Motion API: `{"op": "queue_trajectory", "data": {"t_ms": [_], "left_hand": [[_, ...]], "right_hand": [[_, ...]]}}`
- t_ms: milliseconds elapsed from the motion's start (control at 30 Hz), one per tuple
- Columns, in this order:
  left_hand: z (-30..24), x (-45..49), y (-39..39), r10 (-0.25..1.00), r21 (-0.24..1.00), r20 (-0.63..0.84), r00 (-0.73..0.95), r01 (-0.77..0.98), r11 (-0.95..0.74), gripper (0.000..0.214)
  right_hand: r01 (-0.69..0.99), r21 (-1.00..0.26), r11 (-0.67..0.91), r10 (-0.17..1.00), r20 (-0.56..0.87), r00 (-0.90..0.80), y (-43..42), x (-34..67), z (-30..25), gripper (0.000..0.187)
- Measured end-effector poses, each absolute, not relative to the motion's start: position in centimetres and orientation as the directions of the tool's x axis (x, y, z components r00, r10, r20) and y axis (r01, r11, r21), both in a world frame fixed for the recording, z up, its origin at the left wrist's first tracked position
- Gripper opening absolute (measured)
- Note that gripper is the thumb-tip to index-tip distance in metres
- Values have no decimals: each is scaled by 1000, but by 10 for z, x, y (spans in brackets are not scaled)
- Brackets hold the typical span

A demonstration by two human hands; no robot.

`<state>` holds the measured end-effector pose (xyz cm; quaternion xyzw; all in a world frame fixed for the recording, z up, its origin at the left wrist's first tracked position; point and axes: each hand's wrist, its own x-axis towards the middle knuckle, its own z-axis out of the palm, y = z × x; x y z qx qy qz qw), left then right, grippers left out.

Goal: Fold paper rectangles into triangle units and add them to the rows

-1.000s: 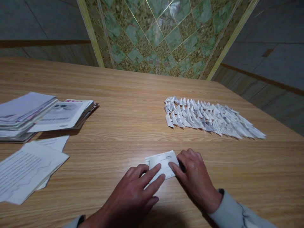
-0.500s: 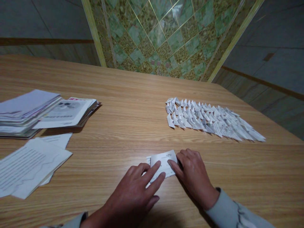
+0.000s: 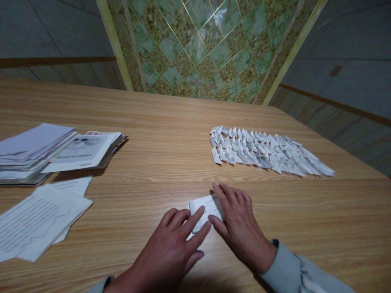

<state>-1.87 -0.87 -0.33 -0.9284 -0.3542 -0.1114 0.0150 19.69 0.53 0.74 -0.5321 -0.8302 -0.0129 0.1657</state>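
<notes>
A small folded slip of white printed paper [image 3: 204, 207] lies on the wooden table [image 3: 171, 158] in front of me. My left hand [image 3: 174, 248] rests flat on the slip's near left corner with its fingers stretched out. My right hand [image 3: 236, 221] lies over the slip's right side, fingers extended and pressing down along its edge. Neither hand grips the paper; both only press on it. Beyond the hands, to the right, several small folded white paper triangles [image 3: 262, 151] lie packed in rows.
A stack of magazines and printed sheets [image 3: 58, 150] sits at the left of the table. Loose torn white pages [image 3: 36, 219] lie nearer me on the left. A green tiled floor [image 3: 198, 44] shows beyond the table's far edge.
My right hand has slid forward and left over the slip, its fingers now stretched along the far edge. My left hand has barely moved.
</notes>
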Motion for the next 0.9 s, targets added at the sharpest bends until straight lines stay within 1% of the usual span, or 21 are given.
{"op": "queue_trajectory", "data": {"t_ms": [133, 267, 400, 500, 567, 667, 733, 800, 867, 900], "left_hand": [[0, -21, -8, 647, 39, 194, 737, 653, -756, 58], [5, -23, -8, 659, 10, 166, 734, 667, -745, 60], [9, -25, -7, 660, 9, 198, 725, 672, -740, 46], [10, -26, -6, 656, 13, 233, 718, 672, -740, 37], [10, -26, -6, 643, 11, 256, 722, 663, -749, 34], [9, -25, -4, 624, 24, 279, 730, 644, -765, 31], [10, -23, -2, 630, 59, 280, 724, 642, -764, 28], [11, -21, -1, 640, 101, 295, 710, 643, -759, 21], [12, -19, -1, 648, 137, 325, 689, 644, -753, 15], [13, -18, -1, 650, 153, 343, 679, 642, -751, 14]], "right_hand": [[901, -123, 415, 891, 254, -376, 7, 205, 2, 66], [917, -57, 394, 896, 246, -370, 8, 221, 1, 69], [917, -9, 399, 898, 209, -388, 11, 237, -2, 70], [916, -16, 400, 901, 188, -390, 15, 245, -2, 71], [909, -38, 414, 894, 201, -399, 17, 247, 3, 69], [857, -110, 503, 850, 246, -466, 17, 241, 16, 65], [774, -190, 605, 792, 245, -559, 15, 232, 24, 53], [692, -257, 675, 738, 233, -633, 12, 221, 28, 32], [655, -274, 704, 710, 251, -658, 10, 210, 28, 14], [645, -261, 718, 696, 276, -663, 9, 206, 27, 9]]}}
